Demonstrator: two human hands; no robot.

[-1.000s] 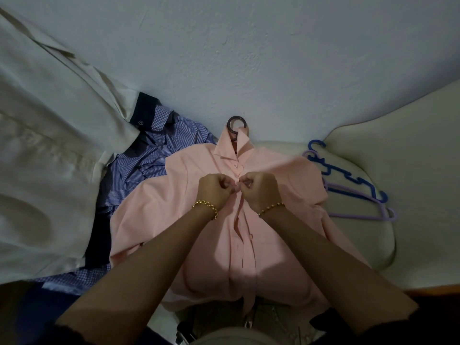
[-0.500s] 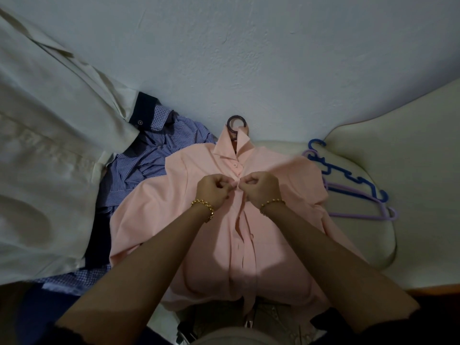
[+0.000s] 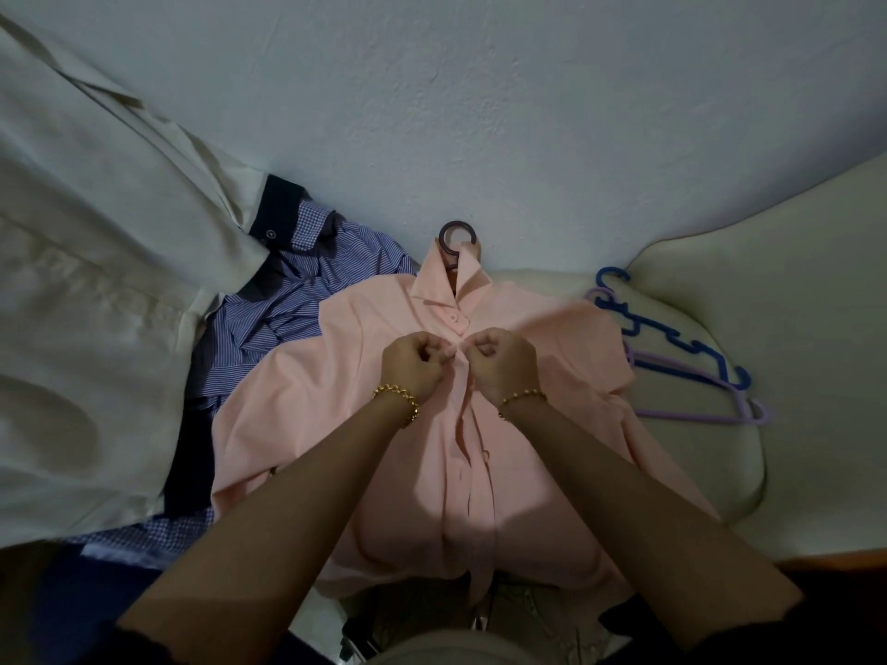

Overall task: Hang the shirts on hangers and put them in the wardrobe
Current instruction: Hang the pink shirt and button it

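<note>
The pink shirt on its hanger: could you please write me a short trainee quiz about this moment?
1. True or false: the left hand and right hand both pinch the pink shirt at its button placket.
2. The spare hangers lie: A) to the right of the pink shirt; B) under its hem; C) in a hand.
3. Fill in: the dark hanger hook sticks out above the shirt's ____.
Key: 1 true; 2 A; 3 collar.

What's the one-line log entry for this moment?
step: buttoning pink shirt; left hand: pinching placket; right hand: pinching placket; hanger: inside shirt
</note>
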